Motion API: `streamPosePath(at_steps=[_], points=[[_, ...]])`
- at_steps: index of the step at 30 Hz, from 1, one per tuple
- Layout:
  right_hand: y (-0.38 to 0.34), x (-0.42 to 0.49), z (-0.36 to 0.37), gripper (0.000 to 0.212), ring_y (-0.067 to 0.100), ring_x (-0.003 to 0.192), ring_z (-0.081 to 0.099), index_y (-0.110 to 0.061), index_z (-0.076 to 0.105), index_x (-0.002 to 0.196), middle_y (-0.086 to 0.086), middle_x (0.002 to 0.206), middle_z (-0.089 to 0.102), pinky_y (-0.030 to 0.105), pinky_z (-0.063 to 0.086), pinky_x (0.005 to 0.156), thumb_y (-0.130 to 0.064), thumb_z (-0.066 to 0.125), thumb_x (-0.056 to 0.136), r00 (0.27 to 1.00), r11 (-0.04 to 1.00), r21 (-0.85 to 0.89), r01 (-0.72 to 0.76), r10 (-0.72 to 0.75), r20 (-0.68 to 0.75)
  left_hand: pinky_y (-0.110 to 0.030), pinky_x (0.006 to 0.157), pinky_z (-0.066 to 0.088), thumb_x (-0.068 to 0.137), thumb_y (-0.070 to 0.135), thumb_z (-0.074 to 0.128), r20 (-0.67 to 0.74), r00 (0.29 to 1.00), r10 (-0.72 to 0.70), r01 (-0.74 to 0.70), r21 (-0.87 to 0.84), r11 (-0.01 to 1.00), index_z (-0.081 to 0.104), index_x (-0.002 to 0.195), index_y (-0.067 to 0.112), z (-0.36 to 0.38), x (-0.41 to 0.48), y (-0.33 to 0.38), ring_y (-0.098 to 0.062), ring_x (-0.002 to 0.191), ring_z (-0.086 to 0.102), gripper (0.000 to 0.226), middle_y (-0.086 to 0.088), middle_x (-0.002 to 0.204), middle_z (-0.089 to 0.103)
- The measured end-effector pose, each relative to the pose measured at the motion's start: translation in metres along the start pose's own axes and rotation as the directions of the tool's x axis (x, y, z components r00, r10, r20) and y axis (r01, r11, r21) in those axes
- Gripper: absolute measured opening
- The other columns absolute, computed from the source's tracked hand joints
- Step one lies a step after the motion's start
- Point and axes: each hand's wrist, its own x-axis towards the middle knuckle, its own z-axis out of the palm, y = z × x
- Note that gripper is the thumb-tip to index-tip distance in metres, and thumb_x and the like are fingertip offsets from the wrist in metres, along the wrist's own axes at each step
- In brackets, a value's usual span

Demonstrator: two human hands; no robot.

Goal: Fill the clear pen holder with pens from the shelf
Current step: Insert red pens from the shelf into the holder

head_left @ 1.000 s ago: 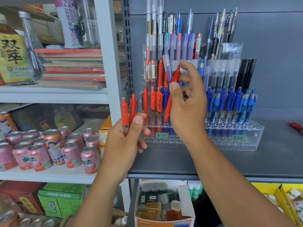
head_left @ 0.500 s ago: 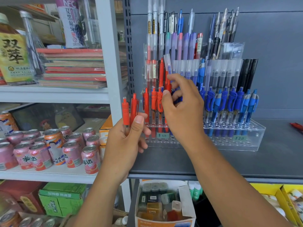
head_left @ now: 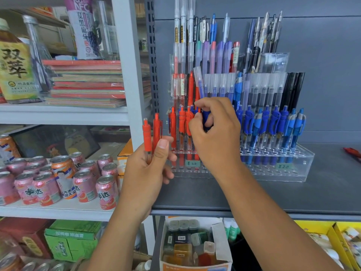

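The left hand (head_left: 148, 173) grips a pair of red pens (head_left: 151, 133) upright, thumb pressed across their barrels and the other fingers wrapped behind. Their tops stand clear above the thumb, just in front of the grey shelf post (head_left: 127, 75).

The right hand (head_left: 214, 133) is curled tightly at the front row of the clear pen holder (head_left: 304, 165). Thumb and forefinger pinch the top of a red pen (head_left: 197, 157) whose barrel drops below the palm into a hole. A blue pen top shows inside the curl of the other fingers; whether they also touch it cannot be told.

Just left of the right fingertips three more red pens (head_left: 181, 130) stand in the same row, close together with little gap between them. To the right of the knuckles run about eight blue click pens (head_left: 274, 124), and taller pens fill the tiers above the fingers.

Below both sets of fingers the holder's lowest steps show rows of unfilled holes and two price labels (head_left: 192, 163). The holder's left edge lies just past the left fingertips.

The holder stands toward the back of the dark grey shelf (head_left: 254, 196), leaving a bare strip under the wrists up to the shelf's front edge. More bare shelf runs right of the holder as far as one red item (head_left: 351, 152) at the picture's edge. Left of the left hand, beyond the post, more than ten drink cans (head_left: 86, 184) crowd the white shelf.
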Motion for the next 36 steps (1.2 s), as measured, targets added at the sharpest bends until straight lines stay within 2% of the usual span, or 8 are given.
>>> streamPosePath(at_steps=[7,10,14,20,25,30,33,36], points=[[-0.002,-0.005,0.001,0.017,-0.006,0.073,0.047,-0.014,0.070,0.100,-0.013,0.097,0.056,0.023,0.046,0.070,-0.016,0.056,0.090,0.991,0.987,0.104,0.118,-0.125,0.056,-0.022,0.042,0.029,0.089,0.051,0.051,0.015,1.000,0.019,-0.018,-0.044,0.999,0.067,0.110,0.039,-0.002,-0.001,0.001,-0.007,0.042,0.033,0.029,0.011,0.052,0.041],[-0.001,-0.008,0.003,0.016,-0.002,0.076,0.049,-0.013,0.071,0.097,-0.008,0.096,0.060,0.026,0.047,0.068,-0.016,0.056,0.092,0.983,0.977,0.145,0.153,-0.166,0.081,-0.021,0.038,0.023,0.095,0.046,0.050,0.005,1.000,0.010,-0.009,-0.082,0.997,0.061,0.087,0.036,0.000,0.000,0.003,-0.009,0.041,0.025,0.016,0.003,0.055,0.034],[-0.001,-0.009,0.003,0.018,-0.001,0.075,0.051,-0.010,0.072,0.094,-0.008,0.091,0.060,0.022,0.045,0.068,-0.016,0.054,0.092,0.978,0.964,0.198,0.179,-0.195,0.068,-0.022,0.037,0.020,0.102,0.016,0.036,-0.064,0.995,-0.074,0.066,-0.117,0.991,0.045,0.081,0.025,0.001,0.001,0.003,-0.009,0.040,0.025,0.025,-0.002,0.058,0.039],[-0.005,-0.011,0.003,0.021,0.006,0.069,0.051,-0.014,0.068,0.089,-0.012,0.084,0.057,0.031,0.047,0.064,-0.028,0.053,0.093,0.950,0.958,0.235,0.162,-0.216,0.226,-0.022,0.038,0.026,0.102,0.010,0.038,-0.008,1.000,-0.020,0.019,-0.119,0.993,0.048,0.094,0.015,0.002,-0.001,0.005,-0.011,0.044,0.034,0.014,-0.007,0.063,0.047],[-0.007,-0.009,0.001,0.010,0.008,0.061,0.051,-0.023,0.063,0.081,-0.018,0.073,0.052,0.030,0.046,0.060,-0.023,0.062,0.091,0.947,0.967,0.242,0.082,-0.151,0.284,-0.030,0.039,0.035,0.103,0.015,0.040,0.053,0.998,0.030,-0.026,-0.069,0.997,0.055,0.094,0.024,0.001,-0.001,0.006,-0.022,0.044,0.044,0.020,-0.001,0.066,0.059],[-0.009,-0.009,0.001,0.017,0.024,0.054,0.059,-0.015,0.064,0.077,-0.003,0.060,0.059,0.042,0.049,0.053,-0.018,0.060,0.093,0.960,0.941,0.334,-0.055,-0.043,0.278,-0.035,0.045,0.046,0.103,0.017,0.043,0.075,0.997,0.025,-0.019,-0.077,0.997,0.061,0.095,0.028,0.003,-0.001,0.007,-0.028,0.052,0.057,0.023,-0.003,0.076,0.067],[-0.013,-0.007,0.000,0.015,0.022,0.060,0.061,-0.023,0.066,0.082,-0.004,0.066,0.065,0.040,0.053,0.057,-0.017,0.059,0.094,0.976,0.888,0.429,-0.164,0.083,0.201,-0.033,0.045,0.045,0.102,0.018,0.046,0.041,0.999,-0.006,0.009,-0.074,0.997,0.060,0.102,0.023,0.003,0.000,0.004,-0.029,0.050,0.058,0.014,-0.005,0.080,0.069],[-0.015,-0.002,-0.003,0.014,0.020,0.061,0.063,-0.021,0.064,0.089,0.002,0.071,0.067,0.029,0.049,0.052,-0.014,0.055,0.098,0.954,0.775,0.558,-0.298,0.236,0.183,-0.027,0.037,0.038,0.101,0.021,0.049,-0.007,1.000,-0.012,0.011,-0.059,0.998,0.060,0.102,0.024,0.002,0.001,0.002,-0.024,0.038,0.046,0.012,-0.003,0.080,0.068]])
